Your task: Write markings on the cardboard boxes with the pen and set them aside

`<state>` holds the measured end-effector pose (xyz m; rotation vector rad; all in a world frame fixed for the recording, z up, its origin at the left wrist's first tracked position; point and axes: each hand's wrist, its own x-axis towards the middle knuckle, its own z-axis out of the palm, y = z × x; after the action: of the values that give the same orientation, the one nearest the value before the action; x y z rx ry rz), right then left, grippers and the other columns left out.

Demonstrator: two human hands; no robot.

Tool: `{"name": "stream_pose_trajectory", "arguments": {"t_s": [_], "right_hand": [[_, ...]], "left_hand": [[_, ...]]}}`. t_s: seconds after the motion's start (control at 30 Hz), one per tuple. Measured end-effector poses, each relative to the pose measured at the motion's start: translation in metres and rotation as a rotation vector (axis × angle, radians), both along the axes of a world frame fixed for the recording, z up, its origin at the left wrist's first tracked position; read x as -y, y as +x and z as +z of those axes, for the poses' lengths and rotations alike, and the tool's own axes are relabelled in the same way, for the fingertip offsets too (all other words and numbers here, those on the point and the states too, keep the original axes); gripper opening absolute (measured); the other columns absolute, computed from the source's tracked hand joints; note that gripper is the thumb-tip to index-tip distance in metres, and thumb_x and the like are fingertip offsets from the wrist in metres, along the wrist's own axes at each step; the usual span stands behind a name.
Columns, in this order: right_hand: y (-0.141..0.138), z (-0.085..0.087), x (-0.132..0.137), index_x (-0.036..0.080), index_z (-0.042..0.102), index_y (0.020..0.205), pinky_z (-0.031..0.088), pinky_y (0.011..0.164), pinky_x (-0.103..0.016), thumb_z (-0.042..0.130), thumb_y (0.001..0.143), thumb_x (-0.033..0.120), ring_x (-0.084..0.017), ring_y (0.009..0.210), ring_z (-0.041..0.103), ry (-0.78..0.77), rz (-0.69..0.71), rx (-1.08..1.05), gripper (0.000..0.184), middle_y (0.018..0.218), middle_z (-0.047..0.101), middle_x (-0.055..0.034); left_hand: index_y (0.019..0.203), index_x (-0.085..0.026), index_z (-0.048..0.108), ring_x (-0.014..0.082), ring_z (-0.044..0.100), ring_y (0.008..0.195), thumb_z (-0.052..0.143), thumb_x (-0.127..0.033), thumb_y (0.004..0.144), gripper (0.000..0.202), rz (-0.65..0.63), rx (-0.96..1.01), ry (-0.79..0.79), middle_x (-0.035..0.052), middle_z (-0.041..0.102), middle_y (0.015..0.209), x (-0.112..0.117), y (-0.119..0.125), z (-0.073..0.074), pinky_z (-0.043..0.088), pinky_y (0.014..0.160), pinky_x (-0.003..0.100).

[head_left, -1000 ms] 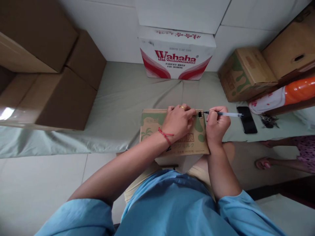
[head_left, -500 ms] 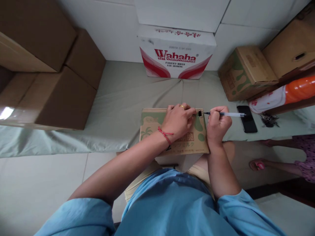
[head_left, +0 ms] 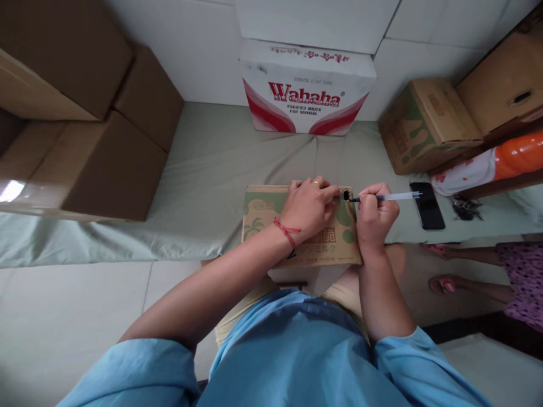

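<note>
A brown cardboard box (head_left: 265, 210) with green print and a palm tree lies in front of my lap, at the edge of the cloth-covered surface. My left hand (head_left: 310, 206) rests palm down across its top, fingers stretched towards a small ragged dark hole (head_left: 347, 195) at the upper right corner. A pen (head_left: 399, 196) with a clear barrel and dark front end is pinched in my right hand (head_left: 377, 217), beside the box's right edge. Its tip points left and touches or nearly touches the hole's lower right rim.
A white Wahaha carton (head_left: 307, 99) stands against the wall. Brown boxes (head_left: 114, 169) are stacked at left. To the right are a smaller carton (head_left: 428, 124), an orange-capped bottle (head_left: 517, 158), a phone (head_left: 427, 206) and keys (head_left: 466, 208). Another person's legs (head_left: 479, 281) show at lower right.
The pen tip has shifted slightly left and down, onto the hole's lower right edge. My left hand keeps its place on the box. The other person at right has moved, showing both feet.
</note>
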<state>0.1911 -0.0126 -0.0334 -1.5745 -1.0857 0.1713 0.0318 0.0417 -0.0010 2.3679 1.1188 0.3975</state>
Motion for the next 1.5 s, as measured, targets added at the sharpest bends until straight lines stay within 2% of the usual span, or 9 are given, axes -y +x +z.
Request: {"name": "stream_pose_trajectory", "arguments": {"t_s": [0.2,0.63,0.93,1.23,1.5], "right_hand": [[-0.0003,0.0007,-0.0007,0.023,0.057,0.072,0.033,0.056,-0.028,0.052,0.086,0.023,-0.011,0.052,0.041,-0.006,0.071,0.001,0.015,0.057,0.046,0.0069],[0.0011,-0.0003,-0.0025,0.022,0.058,0.073,0.034,0.058,-0.027,0.053,0.088,0.025,-0.010,0.055,0.043,-0.023,0.125,0.024,0.016,0.060,0.049,0.0065],[-0.0006,0.0028,-0.0004,0.023,0.056,0.070,0.034,0.058,-0.027,0.051,0.085,0.024,-0.012,0.055,0.043,-0.013,0.013,0.075,0.016,0.057,0.048,0.0056],[0.0003,0.0004,-0.0020,0.023,0.058,0.072,0.034,0.058,-0.027,0.052,0.086,0.024,-0.011,0.055,0.042,-0.021,0.098,0.039,0.015,0.059,0.048,0.0062],[0.0015,0.0002,-0.0026,0.023,0.057,0.070,0.035,0.059,-0.028,0.051,0.086,0.023,-0.012,0.055,0.043,-0.016,0.009,0.053,0.016,0.057,0.048,0.0060]], "left_hand": [[0.123,-0.028,0.077,0.0311,0.066,0.125,0.055,-0.025,0.103,0.030,-0.001,-0.005,0.001,0.0084,0.074,0.136,0.0001,-0.0001,0.0004,0.040,0.103,0.049],[0.121,-0.027,0.078,0.0312,0.066,0.124,0.054,-0.025,0.103,0.030,-0.002,-0.008,-0.006,0.0086,0.074,0.136,-0.0002,-0.0001,0.0015,0.040,0.103,0.050],[0.122,-0.029,0.077,0.0303,0.066,0.122,0.055,-0.024,0.102,0.030,-0.002,-0.002,0.008,0.0080,0.074,0.135,-0.0003,-0.0004,-0.0006,0.041,0.102,0.048],[0.123,-0.028,0.078,0.0310,0.066,0.124,0.055,-0.024,0.103,0.030,0.001,-0.007,-0.001,0.0079,0.074,0.136,-0.0003,0.0003,0.0005,0.040,0.102,0.049],[0.123,-0.029,0.078,0.0307,0.066,0.124,0.055,-0.025,0.103,0.030,-0.004,0.002,0.002,0.0075,0.074,0.135,-0.0005,0.0000,-0.0010,0.040,0.102,0.049]]}}
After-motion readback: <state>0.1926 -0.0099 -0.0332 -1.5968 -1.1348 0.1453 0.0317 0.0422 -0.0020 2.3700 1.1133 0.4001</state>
